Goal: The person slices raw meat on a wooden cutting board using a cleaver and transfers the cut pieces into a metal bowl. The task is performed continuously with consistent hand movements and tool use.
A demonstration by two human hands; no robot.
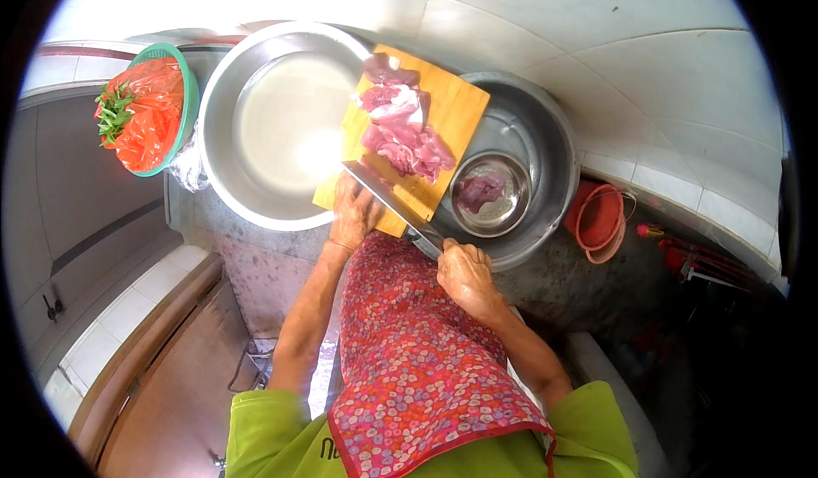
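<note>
Right hand (467, 278) partly hides knife (394, 201); red clutter (703, 264) indistinct.

Bare wood lines the board's (461, 107) right edge up to the far right corner, leaving a hand a lane past the meat (407, 141). The knife (394, 198) slants over the near edge and, with the left hand (352, 215) beside it, blocks the front. Off the left edge lies the open silver basin (227, 95); off the right, the bowl (517, 208) obstructs the grey basin (550, 129).

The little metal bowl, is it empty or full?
Neither: some red meat lies in the little metal bowl, with room left around it inside the rim.
</note>
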